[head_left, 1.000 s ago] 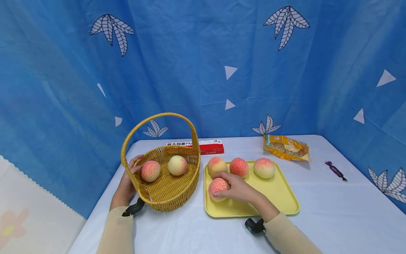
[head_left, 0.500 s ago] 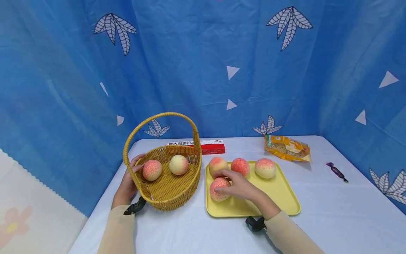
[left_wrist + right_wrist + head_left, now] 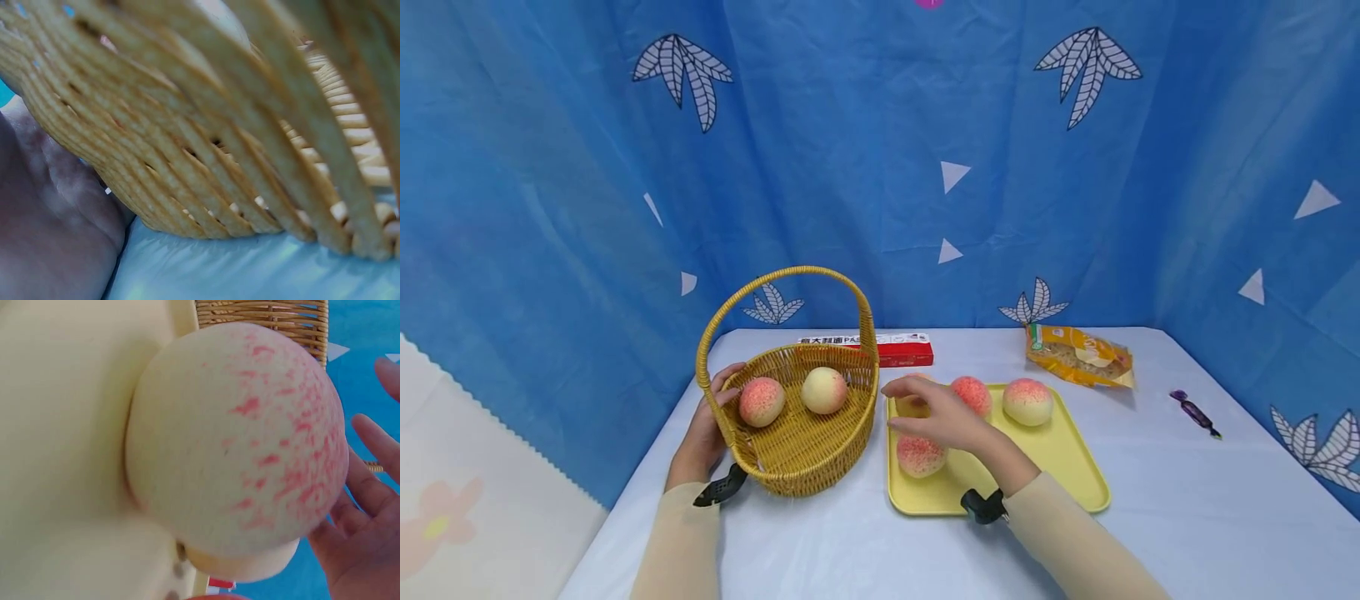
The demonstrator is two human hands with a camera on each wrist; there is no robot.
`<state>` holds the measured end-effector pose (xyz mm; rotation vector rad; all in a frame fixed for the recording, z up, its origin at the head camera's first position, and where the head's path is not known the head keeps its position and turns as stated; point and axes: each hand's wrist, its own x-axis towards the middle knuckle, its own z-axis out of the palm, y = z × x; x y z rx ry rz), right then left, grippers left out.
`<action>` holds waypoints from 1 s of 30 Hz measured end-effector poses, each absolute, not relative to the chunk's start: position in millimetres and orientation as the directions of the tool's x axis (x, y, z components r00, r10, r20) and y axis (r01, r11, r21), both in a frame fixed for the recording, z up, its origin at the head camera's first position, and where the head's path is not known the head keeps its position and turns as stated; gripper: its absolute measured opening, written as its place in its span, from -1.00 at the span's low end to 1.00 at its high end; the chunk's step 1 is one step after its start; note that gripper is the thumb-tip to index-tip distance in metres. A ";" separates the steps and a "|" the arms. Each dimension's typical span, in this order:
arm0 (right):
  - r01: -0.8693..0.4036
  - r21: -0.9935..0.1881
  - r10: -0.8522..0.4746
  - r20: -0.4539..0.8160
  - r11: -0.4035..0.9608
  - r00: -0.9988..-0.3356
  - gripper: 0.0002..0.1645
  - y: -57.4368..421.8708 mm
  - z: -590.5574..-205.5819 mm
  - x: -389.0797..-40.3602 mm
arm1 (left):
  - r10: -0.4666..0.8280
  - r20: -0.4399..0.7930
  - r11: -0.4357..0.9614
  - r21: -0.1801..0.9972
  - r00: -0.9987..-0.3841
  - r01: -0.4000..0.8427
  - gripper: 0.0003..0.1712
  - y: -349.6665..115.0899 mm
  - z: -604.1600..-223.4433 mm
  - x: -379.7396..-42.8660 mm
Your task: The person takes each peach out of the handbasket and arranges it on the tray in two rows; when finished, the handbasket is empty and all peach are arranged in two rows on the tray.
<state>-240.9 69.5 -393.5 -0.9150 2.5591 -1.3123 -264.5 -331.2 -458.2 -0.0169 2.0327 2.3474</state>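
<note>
At the left, a wicker basket [image 3: 805, 479] with a tall arched handle holds two peaches, a pink one [image 3: 762, 402] and a paler one [image 3: 824, 391]. My left hand [image 3: 703, 429] holds the basket's left side, fingers over the rim; its palm lies against the woven wall [image 3: 156, 137] in the left wrist view. My right hand [image 3: 943, 414] hovers over the yellow tray [image 3: 1037, 467] with fingers spread, holding nothing. Below it sits a speckled peach [image 3: 921, 457], large in the right wrist view. Another peach [image 3: 917, 407] is mostly hidden behind the hand. A red peach [image 3: 972, 396] and a pink-topped peach [image 3: 1027, 402] sit at the tray's back.
Behind the basket lies a red and white pasta box [image 3: 906, 353]. An orange snack bag [image 3: 1078, 356] stands at the back right, and a purple wrapped candy [image 3: 1196, 414] lies farther right. Blue curtains [image 3: 880, 167] enclose the white table [image 3: 820, 550].
My right hand has let go of the speckled front peach and risen up and back toward the peach behind it. My left hand stays on the basket. The camera view shifts slightly.
</note>
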 end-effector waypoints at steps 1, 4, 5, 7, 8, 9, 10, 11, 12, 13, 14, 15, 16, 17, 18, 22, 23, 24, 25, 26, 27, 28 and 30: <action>-0.463 -0.769 -0.564 0.165 0.440 -0.809 -0.43 66.8 -393.4 -242.3 | 0.018 -0.039 -0.143 0.989 -0.999 -0.041 -0.42 -331.1 -458.0 -264.2; -0.467 -0.765 -0.549 0.179 0.444 -0.816 -0.41 57.1 -390.3 -246.3 | 0.018 -0.048 -0.149 0.988 -0.999 -0.050 -0.41 -329.5 -454.3 -261.4; -0.473 -0.759 -0.546 0.187 0.447 -0.816 -0.39 53.4 -389.3 -247.7 | 0.018 -0.047 -0.149 0.988 -0.999 -0.049 -0.41 -328.6 -452.4 -259.9; -0.486 -0.754 -0.544 0.205 0.442 -0.814 -0.38 45.5 -387.1 -251.0 | 0.017 -0.047 -0.148 0.988 -0.999 -0.049 -0.40 -327.2 -448.7 -257.1; -0.490 -0.752 -0.542 0.212 0.441 -0.813 -0.38 41.4 -385.9 -252.5 | 0.017 -0.046 -0.147 0.988 -0.999 -0.048 -0.40 -326.4 -446.9 -255.7; -0.493 -0.752 -0.540 0.218 0.438 -0.813 -0.37 37.4 -384.7 -253.8 | 0.015 -0.045 -0.143 0.989 -0.999 -0.046 -0.39 -325.9 -445.4 -254.7; -0.492 -0.752 -0.537 0.220 0.438 -0.814 -0.36 33.4 -383.8 -255.1 | 0.014 -0.043 -0.138 0.989 -0.999 -0.045 -0.39 -325.4 -444.2 -253.7; -0.493 -0.756 -0.537 0.224 0.432 -0.813 -0.34 29.4 -382.8 -256.2 | 0.013 -0.043 -0.134 0.990 -0.999 -0.044 -0.39 -325.1 -443.2 -253.0; -0.489 -0.763 -0.535 0.225 0.424 -0.814 -0.34 25.6 -381.8 -257.2 | 0.012 -0.044 -0.134 0.990 -0.999 -0.045 -0.38 -324.7 -442.4 -252.5; -0.482 -0.773 -0.534 0.223 0.412 -0.816 -0.33 21.9 -380.8 -258.0 | 0.010 -0.045 -0.131 0.990 -0.999 -0.046 -0.38 -324.4 -441.9 -252.2; -0.472 -0.784 -0.533 0.219 0.402 -0.817 -0.32 18.3 -379.8 -258.5 | 0.007 -0.047 -0.129 0.990 -0.999 -0.047 -0.38 -324.1 -441.7 -252.2; -0.462 -0.794 -0.531 0.213 0.395 -0.820 -0.31 14.9 -379.1 -259.1 | 0.005 -0.048 -0.129 0.990 -0.999 -0.048 -0.38 -324.1 -441.8 -252.4; -0.453 -0.801 -0.529 0.207 0.391 -0.823 -0.30 11.5 -379.0 -260.1 | 0.003 -0.049 -0.130 0.990 -0.999 -0.049 -0.39 -324.1 -442.1 -252.7; -0.445 -0.810 -0.528 0.203 0.382 -0.824 -0.29 8.4 -378.4 -260.7 | 0.002 -0.051 -0.130 0.990 -0.999 -0.050 -0.39 -324.3 -442.7 -253.4; -0.436 -0.817 -0.527 0.197 0.377 -0.826 -0.28 5.3 -378.3 -261.5 | 0.000 -0.053 -0.131 0.990 -0.999 -0.053 -0.39 -324.5 -443.4 -254.0; -0.427 -0.815 -0.520 0.186 0.392 -0.834 -0.23 -5.9 -381.0 -267.3 | -0.002 -0.055 -0.130 0.990 -0.998 -0.054 -0.40 -325.9 -447.4 -257.5; -0.429 -0.808 -0.519 0.183 0.404 -0.835 -0.22 -8.4 -381.7 -268.6 | -0.001 -0.054 -0.130 0.990 -0.999 -0.053 -0.40 -326.2 -448.4 -258.4; -0.435 -0.795 -0.521 0.180 0.422 -0.834 -0.22 -11.0 -383.0 -270.6 | 0.000 -0.054 -0.131 0.990 -0.999 -0.053 -0.40 -326.4 -449.2 -259.2; -0.443 -0.778 -0.522 0.176 0.446 -0.835 -0.21 -13.3 -383.8 -272.2 | 0.001 -0.053 -0.130 0.990 -0.999 -0.052 -0.41 -326.6 -450.0 -260.0; -0.451 -0.759 -0.526 0.171 0.469 -0.833 -0.21 -15.7 -384.1 -273.4 | 0.001 -0.052 -0.130 0.990 -0.999 -0.052 -0.41 -326.7 -450.8 -260.9; -0.462 -0.737 -0.531 0.166 0.493 -0.831 -0.20 -18.0 -384.4 -274.6 | 0.002 -0.051 -0.130 0.990 -0.999 -0.051 -0.41 -326.9 -451.5 -261.8; -0.472 -0.715 -0.536 0.160 0.516 -0.829 -0.20 -20.3 -384.5 -275.5 | 0.002 -0.054 -0.132 0.990 -0.999 -0.053 -0.41 -327.2 -452.2 -262.7; -0.488 -0.678 -0.547 0.150 0.550 -0.824 -0.19 -24.4 -384.4 -277.1 | 0.002 -0.056 -0.135 0.989 -0.998 -0.056 -0.41 -327.2 -453.2 -264.3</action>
